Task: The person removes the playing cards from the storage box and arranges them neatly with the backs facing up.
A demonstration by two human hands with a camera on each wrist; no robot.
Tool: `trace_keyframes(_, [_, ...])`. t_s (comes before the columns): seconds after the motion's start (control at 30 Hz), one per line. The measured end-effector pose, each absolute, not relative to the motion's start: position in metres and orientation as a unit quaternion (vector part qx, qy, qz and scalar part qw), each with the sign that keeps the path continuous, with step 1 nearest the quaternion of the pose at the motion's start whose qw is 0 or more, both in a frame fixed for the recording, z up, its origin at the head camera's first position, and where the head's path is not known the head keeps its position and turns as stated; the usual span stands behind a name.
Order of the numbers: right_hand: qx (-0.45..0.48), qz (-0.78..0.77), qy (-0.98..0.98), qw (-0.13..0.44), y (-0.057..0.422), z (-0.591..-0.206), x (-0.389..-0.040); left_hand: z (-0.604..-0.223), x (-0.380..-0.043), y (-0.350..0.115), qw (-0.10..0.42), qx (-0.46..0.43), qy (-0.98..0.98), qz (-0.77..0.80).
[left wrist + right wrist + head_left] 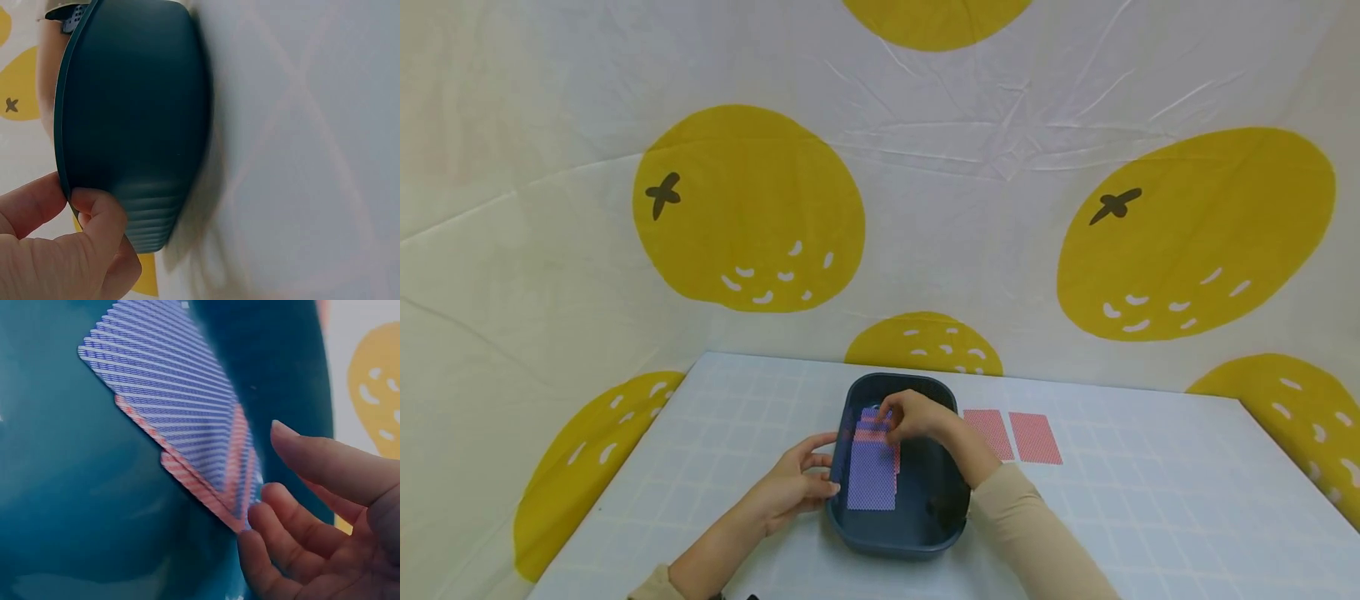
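We log right hand (917, 415) nearer, thumb parted from fingers, by far end of overlapping cards (872, 479) lying lengthwise in tray (891, 547); left hand (793, 485) pinches its rim.

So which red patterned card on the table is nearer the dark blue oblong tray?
The left red card in the head view: it lies between the tray and the other red card.

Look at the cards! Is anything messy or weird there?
The pile of cards in the dark tub is uneven, with red edges sticking out under blue ones. Two red-backed cards lie on the table outside the tub, so they look left out. I see nothing spilled.
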State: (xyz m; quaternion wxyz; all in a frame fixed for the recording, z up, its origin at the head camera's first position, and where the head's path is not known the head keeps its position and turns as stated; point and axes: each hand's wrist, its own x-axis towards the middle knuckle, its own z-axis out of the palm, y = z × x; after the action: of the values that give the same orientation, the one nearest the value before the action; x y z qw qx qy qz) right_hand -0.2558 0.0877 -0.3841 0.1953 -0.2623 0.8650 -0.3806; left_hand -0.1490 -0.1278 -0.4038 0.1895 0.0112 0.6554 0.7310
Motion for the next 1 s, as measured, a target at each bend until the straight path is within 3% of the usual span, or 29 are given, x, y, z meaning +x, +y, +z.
trace_keyframes(0.27, [-0.245, -0.263, 0.900, 0.246, 0.074, -0.400, -0.242, -0.408, -0.144, -0.126, 0.199, 0.020, 0.645, 0.737])
trace_keyframes(0.7, [-0.221, -0.200, 0.933, 0.202, 0.059, -0.401, -0.240, -0.403, -0.145, -0.129, 0.188, 0.017, 0.657, 0.730])
trace_keyframes(1.0, [-0.244, -0.303, 0.908, 0.156, 0.060, -0.398, -0.246, -0.400, -0.147, -0.127, 0.180, 0.010, 0.669, 0.721])
